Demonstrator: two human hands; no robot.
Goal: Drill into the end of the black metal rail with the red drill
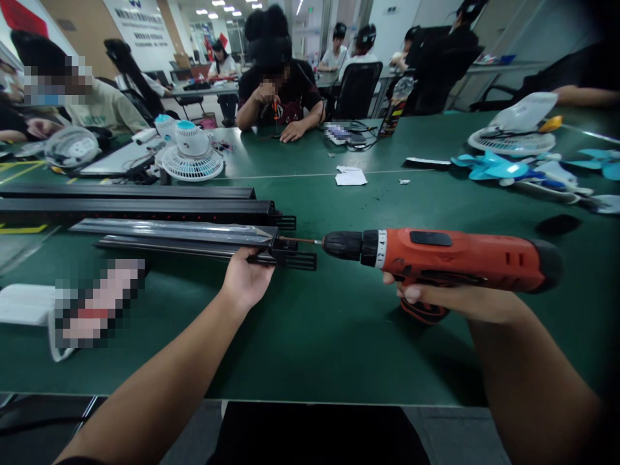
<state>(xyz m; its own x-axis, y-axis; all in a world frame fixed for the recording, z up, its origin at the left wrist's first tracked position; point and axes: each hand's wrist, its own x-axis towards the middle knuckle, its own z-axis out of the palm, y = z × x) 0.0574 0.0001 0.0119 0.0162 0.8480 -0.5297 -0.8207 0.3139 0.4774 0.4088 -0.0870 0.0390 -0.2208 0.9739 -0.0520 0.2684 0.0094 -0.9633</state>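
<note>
In my right hand (436,300) is a red and black cordless drill (465,255), held level and pointing left. Its long thin bit (305,241) reaches to the end of a black metal rail (194,231), which has clear film along its top. Whether the tip sits in a screw I cannot make out. My left hand (249,278) is closed around that rail near its right end, thumb on the near side. A slotted black bracket (300,260) sticks out at this end. Two more black rails (135,208) lie parallel just behind.
Fan parts (192,158) lie at the back left, with blue fan blades (489,166) at the right. Paper scraps (351,175) and a bottle (392,106) are farther back. A white strapped object (29,303) lies front left. Across the green table (339,349) a person (276,77) works with a screwdriver.
</note>
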